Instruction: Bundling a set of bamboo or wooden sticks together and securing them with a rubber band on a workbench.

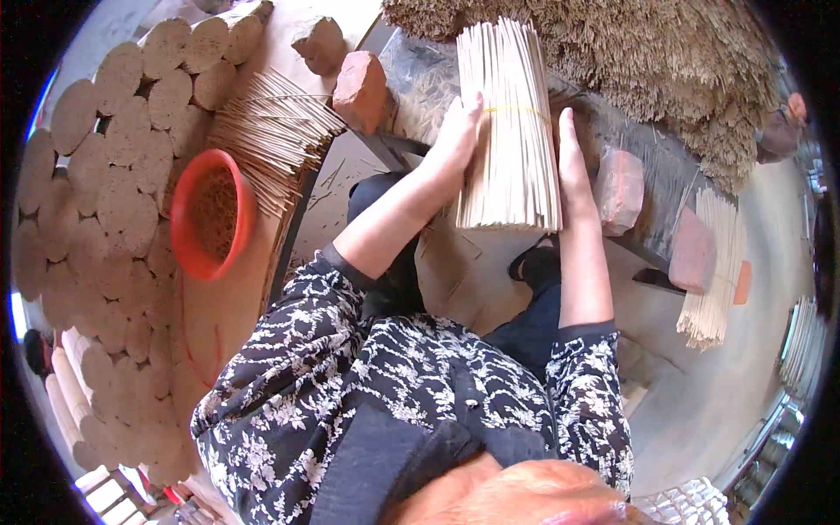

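A thick bundle of thin pale sticks (507, 157) stands between my two hands, with a yellow band around its middle. My left hand (459, 136) presses flat against the bundle's left side, fingers pointing away from me. On the opposite side my right hand (573, 166) lies along the bundle, its fingers mostly hidden behind the sticks' edge. Together the palms grip the bundle from both sides. Under and behind it is a dark, dusty work surface (411, 66).
A large heap of brownish sticks (612, 52) covers the far right. Bricks (360, 92) and a wrapped brick (619, 191) sit on either side. At left are a red bowl (184, 219), loose sticks (271, 131) and stacked round bundles (122, 201). Another stick bundle (713, 262) lies right.
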